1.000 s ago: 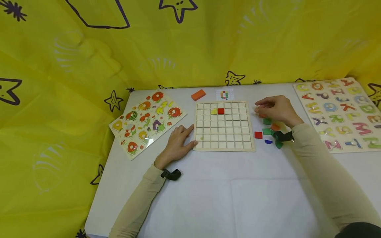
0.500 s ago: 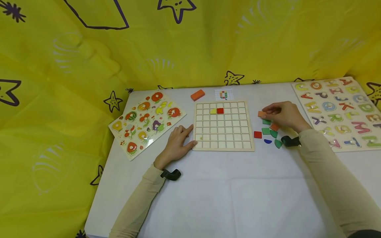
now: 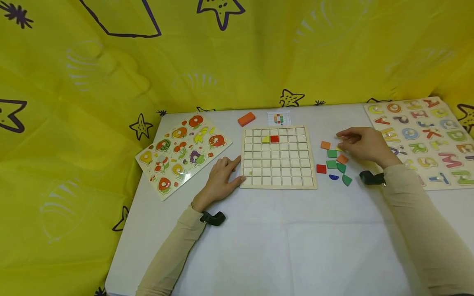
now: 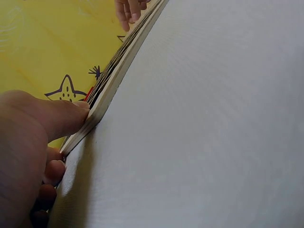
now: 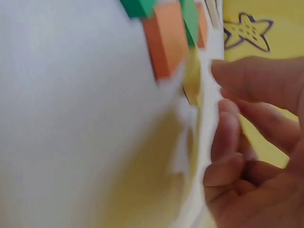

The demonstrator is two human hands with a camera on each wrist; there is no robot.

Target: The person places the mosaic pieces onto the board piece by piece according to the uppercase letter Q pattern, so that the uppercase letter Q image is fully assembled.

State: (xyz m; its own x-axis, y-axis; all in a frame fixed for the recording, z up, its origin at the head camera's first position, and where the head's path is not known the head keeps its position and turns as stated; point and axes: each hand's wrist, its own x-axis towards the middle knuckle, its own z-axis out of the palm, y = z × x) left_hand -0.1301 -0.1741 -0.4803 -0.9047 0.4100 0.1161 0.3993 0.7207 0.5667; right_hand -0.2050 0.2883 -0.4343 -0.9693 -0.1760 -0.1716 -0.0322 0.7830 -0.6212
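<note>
A wooden grid board [image 3: 279, 185] lies mid-table, with a yellow tile [image 3: 266, 139] and a red tile [image 3: 274, 139] side by side in its upper cells. At its left edge rests my left hand [image 3: 220, 179]; the thumb touches the lower left corner and the index finger the side. Over the loose pieces to the right is my right hand [image 3: 364, 144], thumb and index finger apart. Close by its fingertips lies a yellow piece [image 5: 192, 78]. An orange square [image 3: 325, 145], green squares [image 3: 332, 153] and a second orange square [image 3: 342, 159] lie near it.
A red square [image 3: 321, 169], a blue half-round [image 3: 333, 177] and green quarter-rounds [image 3: 347, 180] lie nearby. Behind the board are a pattern card [image 3: 278, 118] and an orange block [image 3: 246, 119]. A fruit puzzle [image 3: 184, 152] stands left, a letter puzzle [image 3: 422, 144] right.
My right hand let go of the orange square beside the board and moved right to the yellow piece. The left hand has stayed at the board's edge.
</note>
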